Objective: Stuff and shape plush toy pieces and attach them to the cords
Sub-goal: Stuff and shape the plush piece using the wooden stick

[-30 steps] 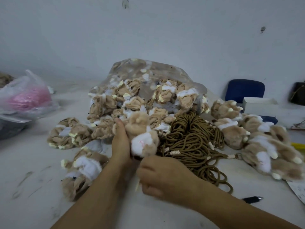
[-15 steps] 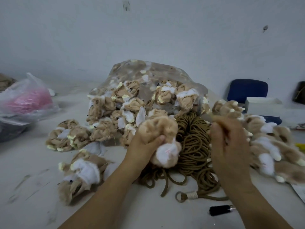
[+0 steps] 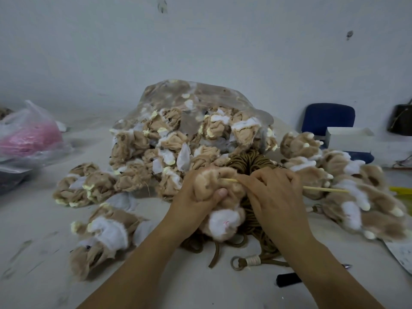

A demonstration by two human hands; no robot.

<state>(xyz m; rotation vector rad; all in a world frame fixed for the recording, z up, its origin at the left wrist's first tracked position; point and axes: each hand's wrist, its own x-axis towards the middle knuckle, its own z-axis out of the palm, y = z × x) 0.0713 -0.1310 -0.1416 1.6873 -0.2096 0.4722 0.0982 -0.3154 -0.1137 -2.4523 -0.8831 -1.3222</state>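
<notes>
Pale wall (image 3: 200, 41) rises behind a dusty white table (image 3: 33, 219). Two bare forearms reach in from the lower edge, and the hands meet near the table's middle. The left hand (image 3: 191, 206) wraps round one tan plush toy piece (image 3: 223, 224), thumb pressed across its front, the white muzzle hanging below the fist. The right hand (image 3: 274, 197), knuckles up and fingers curled, pinches one thin wooden stick (image 3: 325, 189); its tip enters the top of the piece and its other end juts out to the right. Both hands sit over one bundle of brown cords (image 3: 252, 159), and one ring (image 3: 236, 263) on a cord end lies nearer the camera. One clear bag (image 3: 200, 101) of limp pieces stands behind. The stuffed pieces (image 3: 356, 197) heaped at right overlap too much to count.
</notes>
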